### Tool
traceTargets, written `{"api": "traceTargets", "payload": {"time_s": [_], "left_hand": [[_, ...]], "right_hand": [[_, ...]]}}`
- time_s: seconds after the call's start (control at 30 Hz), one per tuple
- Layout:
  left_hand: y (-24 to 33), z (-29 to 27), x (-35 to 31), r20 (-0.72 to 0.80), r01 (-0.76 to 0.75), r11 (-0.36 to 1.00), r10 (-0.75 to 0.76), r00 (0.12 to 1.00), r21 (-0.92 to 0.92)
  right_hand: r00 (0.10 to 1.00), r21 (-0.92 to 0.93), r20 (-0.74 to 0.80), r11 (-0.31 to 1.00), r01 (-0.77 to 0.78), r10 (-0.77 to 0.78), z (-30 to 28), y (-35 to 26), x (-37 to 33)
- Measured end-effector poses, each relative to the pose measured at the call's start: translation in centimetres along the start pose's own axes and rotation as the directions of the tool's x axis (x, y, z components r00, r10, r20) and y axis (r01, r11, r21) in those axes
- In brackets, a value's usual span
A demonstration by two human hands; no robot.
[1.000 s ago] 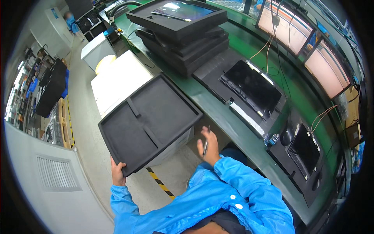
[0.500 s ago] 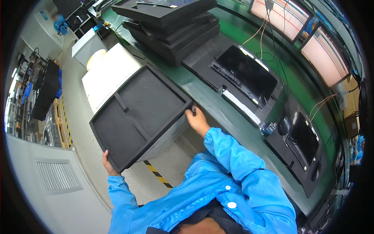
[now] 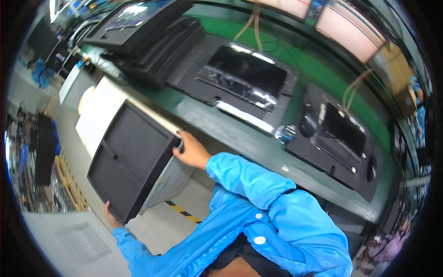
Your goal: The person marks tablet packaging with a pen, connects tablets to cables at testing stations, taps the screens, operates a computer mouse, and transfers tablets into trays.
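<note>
A black shallow tray with a raised rim and a thin strip across its inside is between my two hands, tilted over a white box-like stand. My left hand is closed round its near left corner, with most fingers hidden beneath. At its right corner, my right hand grips the edge with thumb and fingers. A small dark bit shows between those fingers, too blurred to name. White surfaces of the stand show behind the tray, and its grey side below.
A green-topped bench runs along my right. On it lie two black boards with dark display panels, and a stack of black trays. Lit monitors stand behind. A vented white panel is at lower left; a person is far off.
My view has swung, so the bench sits further left and lower. The tray is tilted more steeply, its near side wall now showing. Both hands keep hold of it.
</note>
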State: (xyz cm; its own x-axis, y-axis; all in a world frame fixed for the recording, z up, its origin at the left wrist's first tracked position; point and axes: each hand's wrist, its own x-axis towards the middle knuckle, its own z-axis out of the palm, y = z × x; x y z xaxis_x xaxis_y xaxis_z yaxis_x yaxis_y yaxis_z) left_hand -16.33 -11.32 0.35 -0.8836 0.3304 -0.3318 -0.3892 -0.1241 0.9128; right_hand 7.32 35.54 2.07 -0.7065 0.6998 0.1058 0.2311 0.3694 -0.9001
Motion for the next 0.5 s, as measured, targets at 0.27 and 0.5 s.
{"api": "traceTargets", "payload": {"time_s": [0.27,0.5], "left_hand": [[9.5,20.1,-7.5,0.177,-0.482,0.824,0.544,0.820,-0.296],[-3.6,51.5,-13.1,0.845,-0.912,0.406,0.466,0.261,0.057]], "right_hand": [[0.968,-0.306,0.005,0.921,0.241,-0.252,-19.5,-5.0,-15.4],[0.952,-0.869,-0.285,0.450,-0.205,-0.117,-26.0,-2.2,-19.9]]}}
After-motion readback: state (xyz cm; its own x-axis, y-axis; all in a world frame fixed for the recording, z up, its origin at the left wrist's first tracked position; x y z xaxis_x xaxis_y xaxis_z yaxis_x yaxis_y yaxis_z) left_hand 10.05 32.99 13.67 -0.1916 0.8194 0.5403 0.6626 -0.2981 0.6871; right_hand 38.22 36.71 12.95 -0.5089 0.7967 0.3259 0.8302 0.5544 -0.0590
